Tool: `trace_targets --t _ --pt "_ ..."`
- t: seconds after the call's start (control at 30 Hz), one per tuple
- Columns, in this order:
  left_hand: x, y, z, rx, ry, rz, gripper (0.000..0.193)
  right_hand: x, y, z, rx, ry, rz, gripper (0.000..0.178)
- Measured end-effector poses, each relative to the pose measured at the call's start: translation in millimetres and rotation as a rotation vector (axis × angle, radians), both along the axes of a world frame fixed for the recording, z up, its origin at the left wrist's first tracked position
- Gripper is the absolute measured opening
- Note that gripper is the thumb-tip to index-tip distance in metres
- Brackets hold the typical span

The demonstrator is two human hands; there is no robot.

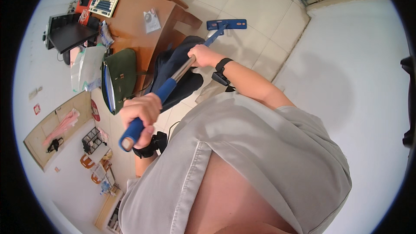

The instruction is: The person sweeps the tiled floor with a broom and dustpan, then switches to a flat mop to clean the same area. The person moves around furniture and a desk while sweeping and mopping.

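A flat mop runs slantwise in front of me, its blue rectangular head on the tiled floor. My left hand is wrapped round the blue grip near the handle's top end. Farther down, my right hand closes round the pole, where the bare metal tube meets the blue lower section. Black straps with small devices sit on both wrists. Dark navy cloth hangs behind the handle, close to my right hand; what it covers is hidden.
A wooden desk stands at the left, with a keyboard, a black laptop-like device and a packet on it. Beside it are a green bag and a translucent plastic bag. A white wall borders the floor at right.
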State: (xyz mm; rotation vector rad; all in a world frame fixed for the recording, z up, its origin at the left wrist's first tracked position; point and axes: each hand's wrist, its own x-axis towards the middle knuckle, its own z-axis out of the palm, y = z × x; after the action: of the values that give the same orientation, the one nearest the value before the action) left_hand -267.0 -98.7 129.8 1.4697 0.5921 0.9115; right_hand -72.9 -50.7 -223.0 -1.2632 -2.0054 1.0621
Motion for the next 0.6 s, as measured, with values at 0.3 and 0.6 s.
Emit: trace_targets --t 0.3,0.6 --pt "-46.1 -82.0 -45.8 -0.167 -0.161 0.455 0.024 -9.7 -82.9 4.2 -0.258 -0.092 0.005 0.016" --pt "88.1 -131.8 -70.3 -0.167 -0.092 -0.066 0.027 132.4 -224.4 -39.2 0.021 0.009 -0.511 0.024"
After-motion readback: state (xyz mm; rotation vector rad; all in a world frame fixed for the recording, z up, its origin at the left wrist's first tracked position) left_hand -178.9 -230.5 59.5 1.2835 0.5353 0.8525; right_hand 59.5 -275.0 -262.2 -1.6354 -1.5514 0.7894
